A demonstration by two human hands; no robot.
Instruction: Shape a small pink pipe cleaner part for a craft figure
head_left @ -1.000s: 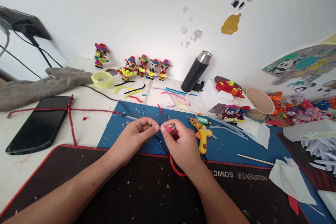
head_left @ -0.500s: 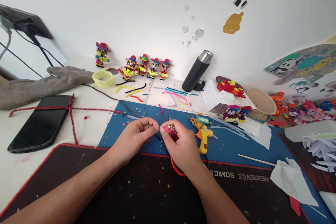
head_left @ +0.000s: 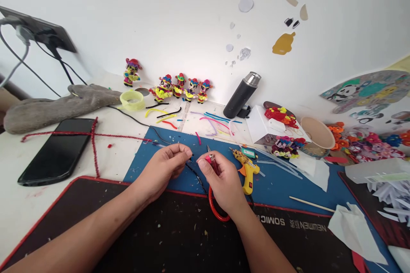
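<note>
My left hand [head_left: 168, 164] is closed in a pinch above the blue mat. A tiny dark bit shows at its fingertips, too small to name. My right hand [head_left: 224, 179] is wrapped round a red lighter [head_left: 212, 163] with a metal top, held upright a short gap from the left fingertips. Under the right hand lie scissors, their red handle [head_left: 218, 213] below it and a blade tip showing above it. Just right of that hand rests a yellow glue gun [head_left: 248, 172].
A phone [head_left: 57, 151] lies at left under crossed red pipe cleaners [head_left: 94, 147]. Several small figures [head_left: 192, 89] stand by the wall, with cut pipe cleaner pieces [head_left: 166, 113] before them. A black flask [head_left: 240, 98] leans behind. A wooden stick [head_left: 310, 204] and white paper [head_left: 355, 230] lie at right.
My hands have drawn slightly apart, and the lighter's metal top now shows more clearly. The camera view has shifted, so the surroundings sit a little lower.
</note>
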